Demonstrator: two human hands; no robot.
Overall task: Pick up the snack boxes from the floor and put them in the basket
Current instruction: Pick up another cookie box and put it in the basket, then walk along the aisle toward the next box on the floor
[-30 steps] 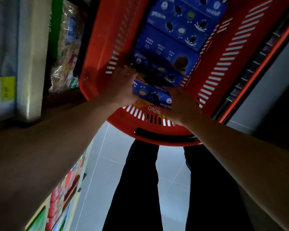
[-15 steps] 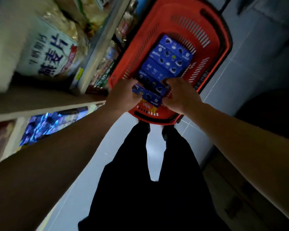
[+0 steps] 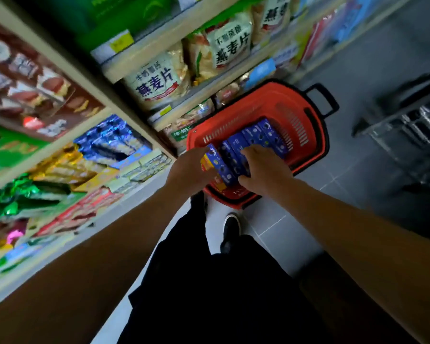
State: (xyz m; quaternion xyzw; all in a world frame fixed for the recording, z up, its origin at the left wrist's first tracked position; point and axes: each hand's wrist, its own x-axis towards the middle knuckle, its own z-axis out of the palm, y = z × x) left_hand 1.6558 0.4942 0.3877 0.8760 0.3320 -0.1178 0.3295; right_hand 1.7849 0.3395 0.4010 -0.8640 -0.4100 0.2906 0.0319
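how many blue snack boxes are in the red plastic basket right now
About 4 blue snack boxes, in a row in the red plastic basket: far end, next, under the right hand, nearest between both hands. More may be hidden.

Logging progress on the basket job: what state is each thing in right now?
Red basket: on the floor, handle folded back, holding blue boxes.
Row of blue snack boxes: inside the basket, side by side.
Nearest blue box: held at the basket's near end.
Left hand: grips that box.
Right hand: grips the boxes.
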